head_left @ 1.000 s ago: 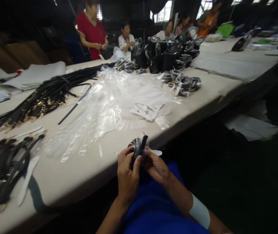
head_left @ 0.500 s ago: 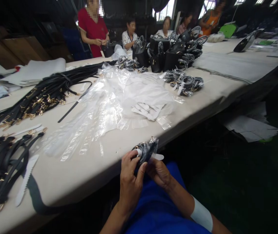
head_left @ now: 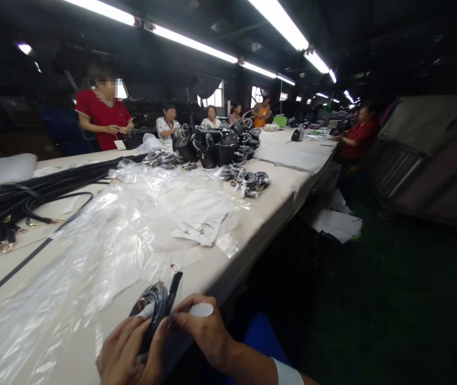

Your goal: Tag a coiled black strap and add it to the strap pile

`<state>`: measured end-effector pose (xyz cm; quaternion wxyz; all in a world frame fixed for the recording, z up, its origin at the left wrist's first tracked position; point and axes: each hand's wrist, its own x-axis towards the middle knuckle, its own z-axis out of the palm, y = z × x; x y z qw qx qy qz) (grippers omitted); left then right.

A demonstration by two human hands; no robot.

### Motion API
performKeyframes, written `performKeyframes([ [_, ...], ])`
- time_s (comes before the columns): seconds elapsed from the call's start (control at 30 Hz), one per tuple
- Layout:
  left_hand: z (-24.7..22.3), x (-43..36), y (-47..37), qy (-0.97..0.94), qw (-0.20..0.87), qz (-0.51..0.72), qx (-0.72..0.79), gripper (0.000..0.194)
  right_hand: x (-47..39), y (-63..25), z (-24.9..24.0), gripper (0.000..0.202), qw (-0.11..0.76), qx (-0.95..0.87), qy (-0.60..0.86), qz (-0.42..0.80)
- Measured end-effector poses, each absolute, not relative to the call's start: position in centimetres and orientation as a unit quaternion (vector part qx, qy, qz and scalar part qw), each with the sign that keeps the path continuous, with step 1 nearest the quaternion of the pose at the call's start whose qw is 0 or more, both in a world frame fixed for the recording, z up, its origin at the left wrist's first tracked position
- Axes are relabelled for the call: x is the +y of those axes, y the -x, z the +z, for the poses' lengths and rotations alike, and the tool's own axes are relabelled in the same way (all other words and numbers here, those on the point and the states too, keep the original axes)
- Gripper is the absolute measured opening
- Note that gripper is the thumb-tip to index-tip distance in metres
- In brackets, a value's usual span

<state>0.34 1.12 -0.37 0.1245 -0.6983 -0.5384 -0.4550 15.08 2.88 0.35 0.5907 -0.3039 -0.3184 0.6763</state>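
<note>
Both hands, left (head_left: pixel 126 350) and right (head_left: pixel 206 331), clamp a coiled strap (head_left: pixel 154 305) at the table's (head_left: pixel 248 224) near edge; pinch the coil tight while bagging.

A coiled black strap (head_left: pixel 154 302), wrapped in clear film, is held upright on edge just above the near table edge, one flat end raised; a white tab (head_left: pixel 201 309) is stuck beside it.

We count two hands at the near edge — left hand (head_left: pixel 126 350) and right hand (head_left: pixel 204 331) — on one coiled strap (head_left: pixel 154 305). One long table (head_left: pixel 284 187). Six co-workers far off. Handbags and strap bundles — too clustered to count.
</note>
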Motion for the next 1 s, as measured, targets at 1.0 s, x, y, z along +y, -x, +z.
performKeyframes([
  [1.0,-1.7,3.0,1.5,0.704,0.129,-0.407,-0.567,0.041,7.0,-13.1,-1.5,0.021,0.539,-0.521,0.320,0.580],
])
